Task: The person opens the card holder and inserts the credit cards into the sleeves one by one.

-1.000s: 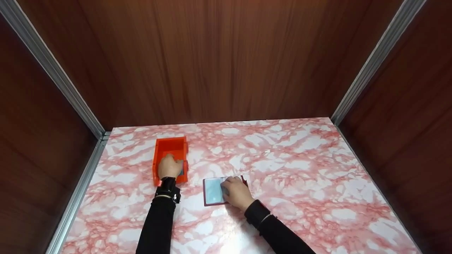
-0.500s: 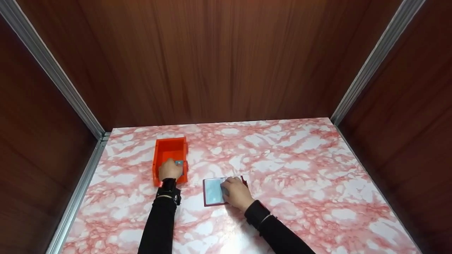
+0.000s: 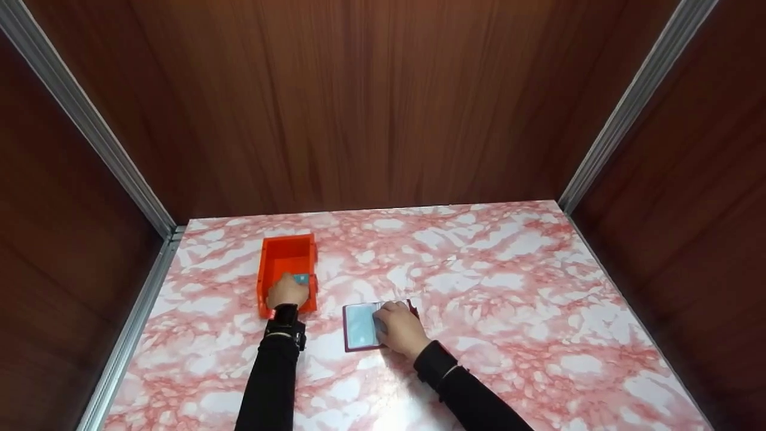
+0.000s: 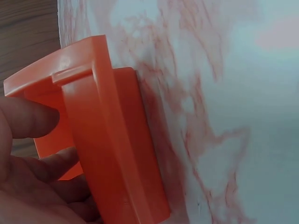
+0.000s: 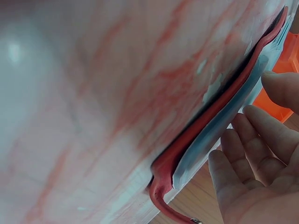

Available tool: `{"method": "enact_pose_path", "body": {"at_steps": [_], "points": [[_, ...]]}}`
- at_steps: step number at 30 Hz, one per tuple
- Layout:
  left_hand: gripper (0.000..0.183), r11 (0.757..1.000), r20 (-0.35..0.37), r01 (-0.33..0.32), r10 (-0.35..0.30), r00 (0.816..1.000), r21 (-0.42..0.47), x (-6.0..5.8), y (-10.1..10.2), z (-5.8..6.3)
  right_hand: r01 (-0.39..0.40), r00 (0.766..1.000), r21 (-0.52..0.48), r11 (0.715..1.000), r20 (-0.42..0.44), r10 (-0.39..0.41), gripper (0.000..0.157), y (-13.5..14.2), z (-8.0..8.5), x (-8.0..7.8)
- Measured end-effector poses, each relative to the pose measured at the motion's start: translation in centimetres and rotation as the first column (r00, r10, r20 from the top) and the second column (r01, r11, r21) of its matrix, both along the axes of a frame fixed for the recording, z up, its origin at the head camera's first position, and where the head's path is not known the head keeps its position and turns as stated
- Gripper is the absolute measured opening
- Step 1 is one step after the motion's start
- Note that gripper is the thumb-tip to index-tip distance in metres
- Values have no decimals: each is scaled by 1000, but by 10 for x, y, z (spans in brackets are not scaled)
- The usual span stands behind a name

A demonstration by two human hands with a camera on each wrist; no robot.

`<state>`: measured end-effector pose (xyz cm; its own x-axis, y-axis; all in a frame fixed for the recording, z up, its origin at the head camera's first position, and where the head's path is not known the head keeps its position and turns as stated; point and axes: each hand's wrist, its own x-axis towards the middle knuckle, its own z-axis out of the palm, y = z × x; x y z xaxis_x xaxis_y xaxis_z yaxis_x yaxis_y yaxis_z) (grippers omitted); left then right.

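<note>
My left hand (image 3: 288, 293) reaches into an orange plastic bin (image 3: 289, 246) at the left. A small blue-green card (image 3: 301, 279) lies in the bin just beyond its fingers, partly hidden by the hand. In the left wrist view the thumb (image 4: 35, 116) and forefinger stand apart inside the bin wall, and nothing shows between them. My right hand (image 3: 402, 328) rests on an opened card holder with a dark red cover and clear sleeves (image 3: 360, 326). Its fingertips press the sleeves, as the right wrist view shows, and a red strap (image 5: 168, 210) hangs from the cover's end.
The table (image 3: 508, 287) has a pink and white marbled top. Brown wood-grain panels (image 3: 371, 108) enclose it at the back and both sides, with grey metal rails (image 3: 634, 114) at the corners.
The left hand has drawn slightly back toward the near end of the bin, and more of the blue-green card shows. The right hand and card holder have stayed in place.
</note>
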<state>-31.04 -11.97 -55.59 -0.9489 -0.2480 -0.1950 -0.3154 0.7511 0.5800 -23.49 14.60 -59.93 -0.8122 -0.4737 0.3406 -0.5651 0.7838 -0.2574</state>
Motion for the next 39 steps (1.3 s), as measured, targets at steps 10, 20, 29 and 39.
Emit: {"method": "enact_pose_path", "body": {"at_steps": [10, 20, 29, 39], "points": [[40, 998, -3, 56, -56, 998, 20, 6, -3, 4, 1, 1000, 5, 1000, 1, -1, 28, 0, -2, -1], [34, 997, -19, 68, -68, 998, 33, 2, -4, 5, 5, 1000, 0, 1000, 1, -5, 29, 0, -4, -1], [30, 998, -49, 48, -45, 998, 49, -8, -8, -3, 4, 1000, 5, 1000, 11, -4, 31, 0, -3, 1], [28, 997, -49, 6, -3, 999, 78, -12, -11, -6, 17, 1000, 17, 1000, 24, -18, 32, 0, -3, 1]]}}
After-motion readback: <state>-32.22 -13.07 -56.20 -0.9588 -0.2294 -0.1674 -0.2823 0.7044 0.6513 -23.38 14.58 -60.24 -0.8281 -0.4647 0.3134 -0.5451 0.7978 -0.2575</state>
